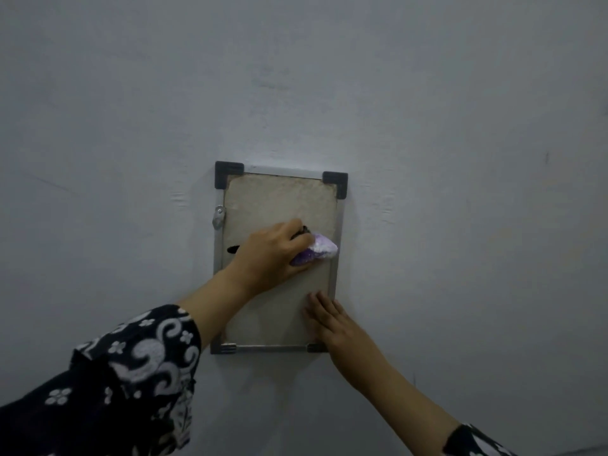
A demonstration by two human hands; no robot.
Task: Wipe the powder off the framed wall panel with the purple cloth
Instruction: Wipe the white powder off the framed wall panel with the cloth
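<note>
A framed panel (276, 199) hangs on the grey wall, with a metal frame and black corner caps; its upper part looks dusted with pale powder. My left hand (269, 255) grips a bunched purple cloth (317, 250), whitened with powder, and presses it against the panel's right middle. My right hand (332, 320) lies flat, fingers together, on the panel's lower right corner. A small dark mark (233, 249) shows on the panel just left of my left hand.
A small metal latch (218, 217) sits on the frame's left edge. Bare grey wall (460, 159) surrounds the panel on all sides. Patterned black and white sleeves cover both forearms low in view.
</note>
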